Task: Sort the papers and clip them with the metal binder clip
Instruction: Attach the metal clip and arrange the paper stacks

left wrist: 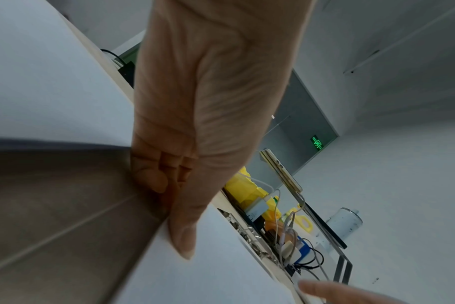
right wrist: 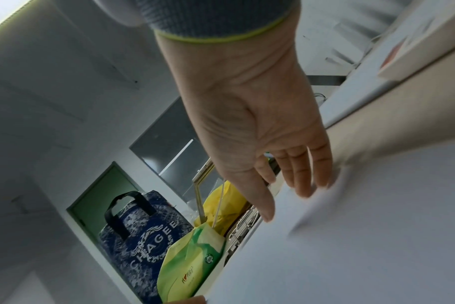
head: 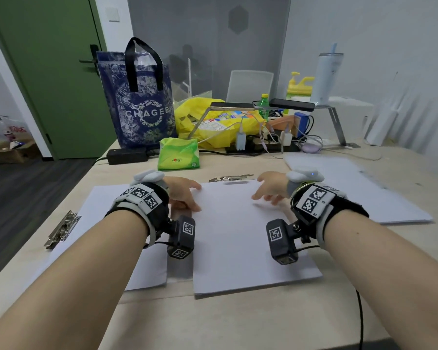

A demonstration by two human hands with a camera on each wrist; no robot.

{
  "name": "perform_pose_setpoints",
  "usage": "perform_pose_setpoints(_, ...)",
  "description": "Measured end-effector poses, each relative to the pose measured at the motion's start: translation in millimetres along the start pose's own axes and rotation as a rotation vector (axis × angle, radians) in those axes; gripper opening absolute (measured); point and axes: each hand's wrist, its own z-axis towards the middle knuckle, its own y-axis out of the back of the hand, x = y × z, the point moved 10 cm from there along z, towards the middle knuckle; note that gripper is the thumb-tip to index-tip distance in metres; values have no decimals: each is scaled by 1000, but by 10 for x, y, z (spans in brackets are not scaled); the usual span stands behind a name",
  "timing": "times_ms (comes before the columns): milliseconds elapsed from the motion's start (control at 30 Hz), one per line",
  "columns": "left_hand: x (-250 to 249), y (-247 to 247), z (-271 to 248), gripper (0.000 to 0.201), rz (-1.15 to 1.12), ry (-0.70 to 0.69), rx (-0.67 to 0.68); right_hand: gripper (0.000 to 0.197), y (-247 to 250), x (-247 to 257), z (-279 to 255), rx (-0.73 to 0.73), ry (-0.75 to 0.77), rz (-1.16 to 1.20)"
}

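A stack of white papers (head: 238,236) lies in the middle of the table. My left hand (head: 185,195) pinches its left edge; the left wrist view shows the thumb on top of the papers (left wrist: 221,267) and the fingers curled at the edge, left hand (left wrist: 171,214). My right hand (head: 268,190) is open, with straight fingers on the stack's far right part (right wrist: 351,246), right hand (right wrist: 286,201). A metal binder clip (head: 232,177) lies just beyond the stack's far edge. A second paper stack (head: 99,223) lies at the left with another metal clip (head: 61,229) on its left edge.
A third paper stack (head: 352,188) lies at the right. Behind are a green tissue pack (head: 178,154), a blue tote bag (head: 139,102), a yellow bag (head: 208,122), a power strip with chargers (head: 261,145), and a black adapter (head: 127,155). The table's left edge runs close to the left clip.
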Motion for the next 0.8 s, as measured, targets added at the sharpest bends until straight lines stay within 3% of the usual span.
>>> perform_pose_setpoints(200, -10, 6, 18, 87, 24, -42, -40, 75, -14, 180, 212, -27, 57, 388)
perform_pose_setpoints(367, 32, 37, 1, 87, 68, -58, -81, 61, 26, 299, 327, -116, 120, 512)
perform_pose_setpoints(600, 35, 67, -19, 85, 102, -65, -104, 58, 119, 763, 226, -243, 326, 203)
perform_pose_setpoints(800, 27, 69, -28, 85, 118, -79, -113, 61, -109, 1057, 147, -145, 445, -29)
